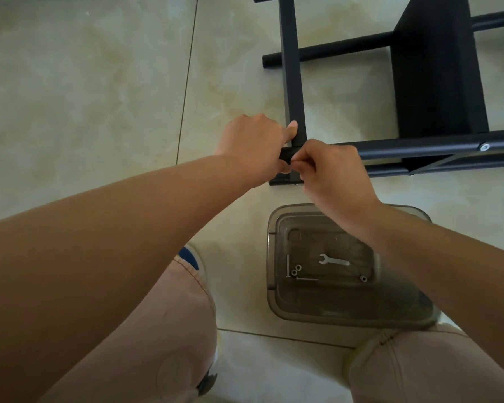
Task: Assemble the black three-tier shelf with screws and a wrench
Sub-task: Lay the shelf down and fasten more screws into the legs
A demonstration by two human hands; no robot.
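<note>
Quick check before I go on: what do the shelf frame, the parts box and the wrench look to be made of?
Shelf frame: probably painted metal tube, matte black, with a silver bolt head.
Parts box: clear, smoke-tinted plastic; its contents show through.
Wrench: thin flat bright metal, likely stamped steel.

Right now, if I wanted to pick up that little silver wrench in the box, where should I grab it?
Pinch the wrench by its straight handle, probably near the middle, coming straight down from above. It lies flat on the bottom of the clear plastic box, whose walls block any reach from the side. The forked end points left, toward the nuts, so the plain right half gives your fingers more room.
</note>
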